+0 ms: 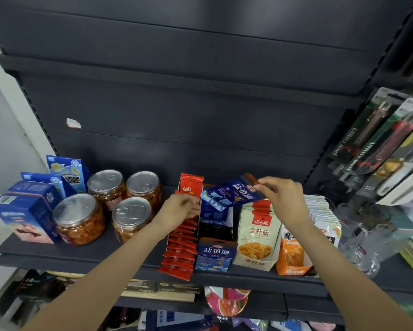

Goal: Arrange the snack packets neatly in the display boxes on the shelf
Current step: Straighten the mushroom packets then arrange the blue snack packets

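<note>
Head view: the right hand (281,197) pinches a blue packet (231,193) by its top edge, tilted above the blue box (216,255) on the shelf (129,249). The left hand (180,207) curls round the red packets (182,237) alongside. Best practice: square the packet upright, then lower it behind its fellows.

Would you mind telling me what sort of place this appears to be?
Most likely a small shop: dark retail shelving, snack packets in display boxes, and carded utility knives hanging at the right.
</note>
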